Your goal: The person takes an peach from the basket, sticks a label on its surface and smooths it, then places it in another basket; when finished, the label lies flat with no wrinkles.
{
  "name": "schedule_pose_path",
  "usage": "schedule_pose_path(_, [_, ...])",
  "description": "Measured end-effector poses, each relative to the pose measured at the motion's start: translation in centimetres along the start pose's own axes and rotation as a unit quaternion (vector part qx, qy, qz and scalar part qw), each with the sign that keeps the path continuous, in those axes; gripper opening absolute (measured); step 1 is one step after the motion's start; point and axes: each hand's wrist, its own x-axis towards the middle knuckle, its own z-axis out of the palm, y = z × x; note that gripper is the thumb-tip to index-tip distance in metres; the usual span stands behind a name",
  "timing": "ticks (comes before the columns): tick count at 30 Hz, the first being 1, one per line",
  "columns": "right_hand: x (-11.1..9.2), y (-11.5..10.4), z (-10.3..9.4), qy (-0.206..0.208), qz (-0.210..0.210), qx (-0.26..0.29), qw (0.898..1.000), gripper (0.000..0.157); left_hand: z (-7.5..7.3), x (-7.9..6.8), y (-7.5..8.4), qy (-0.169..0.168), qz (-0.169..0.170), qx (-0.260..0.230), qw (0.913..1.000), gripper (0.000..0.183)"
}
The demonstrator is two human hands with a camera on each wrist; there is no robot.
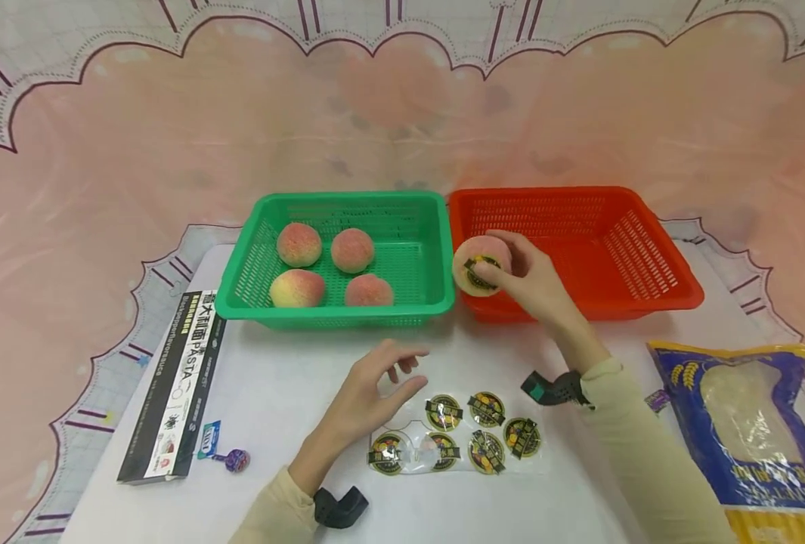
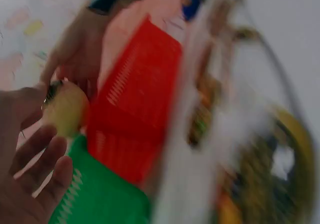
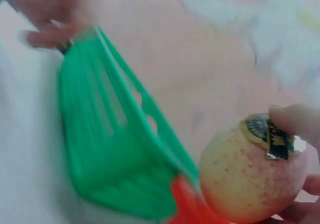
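Note:
My right hand [image 1: 534, 279] grips a peach [image 1: 470, 281] above the near left corner of the red basket [image 1: 647, 306]. A round black-and-gold sticker [image 3: 267, 136] is on the peach, with the thumb against it in the right wrist view. My left hand [image 1: 375, 385] hovers over the table with loosely bent fingers and nothing in them. Below it lies a clear sheet of stickers [image 1: 487, 452], several still on it. Several peaches [image 1: 352, 251] sit in the green basket [image 1: 334, 311] to the left of the red one.
A black-and-white pasta box [image 1: 174, 385] lies at the left, beside a wrapped lollipop [image 1: 236, 460]. At the right is a blue and yellow bag [image 1: 749, 423], with a small purple wrapper [image 1: 657, 400] at its edge. The baskets stand side by side at the back.

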Motion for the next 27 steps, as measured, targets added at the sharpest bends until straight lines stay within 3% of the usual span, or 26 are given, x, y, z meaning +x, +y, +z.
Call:
schedule_pose_path(3, [-3.2, -1.6, 1.8, -0.045, -0.056, 0.002, 0.997, 0.058, -0.5, 1.8, 2.0, 0.033, -0.002, -0.031, 0.999, 0.057])
schedule_pose_path(5, [-5.1, -2.5, 3.2, -0.081, -0.073, -0.001, 0.994, 0.061, -1.0, 2.3, 3.0, 0.032, -0.018, -0.048, 0.9982, 0.071])
schedule_pose_path(8, [-7.1, -2.8, 5.3, -0.122, -0.07, -0.021, 0.99, 0.063, -1.4, 1.9, 3.9, 0.002, -0.061, -0.056, 0.9965, 0.081])
schedule_pose_path(11, [-8.0, -1.8, 6.8, -0.141, -0.05, -0.02, 0.989, 0.062, -1.0, 1.0, 3.3, -0.02, -0.1, -0.05, 0.9935, 0.079])
schedule_pose_path(16, [-8.0, 1.9, 7.4, -0.124, -0.031, 0.033, 0.991, 0.059, 0.4, 0.1, 1.1, -0.02, -0.129, -0.039, 0.9907, 0.072])
schedule_pose_path(18, [-7.8, 3.5, 6.5, -0.08, -0.004, 0.098, 0.992, 0.052, 0.9, -0.4, -0.2, -0.013, -0.147, -0.038, 0.9883, 0.073])
schedule_pose_path(20, [-7.8, 4.6, 5.0, -0.004, 0.037, 0.196, 0.98, 0.045, 1.1, -0.9, -1.1, -0.006, -0.166, -0.028, 0.9857, 0.074])
schedule_pose_path(22, [-7.9, 5.2, 3.1, 0.087, 0.082, 0.321, 0.94, 0.036, 1.0, -1.4, -1.7, 0.005, -0.183, -0.02, 0.983, 0.075])
schedule_pose_path(24, [-7.9, 5.8, 1.2, 0.169, 0.098, 0.448, 0.872, 0.031, 0.8, -2.0, -2.1, 0.01, -0.195, -0.011, 0.9807, 0.076])
schedule_pose_path(27, [-8.0, 6.5, -1.2, 0.244, 0.101, 0.587, 0.765, 0.029, 0.6, -2.4, -2.5, 0.002, -0.2, -0.003, 0.9799, 0.076])
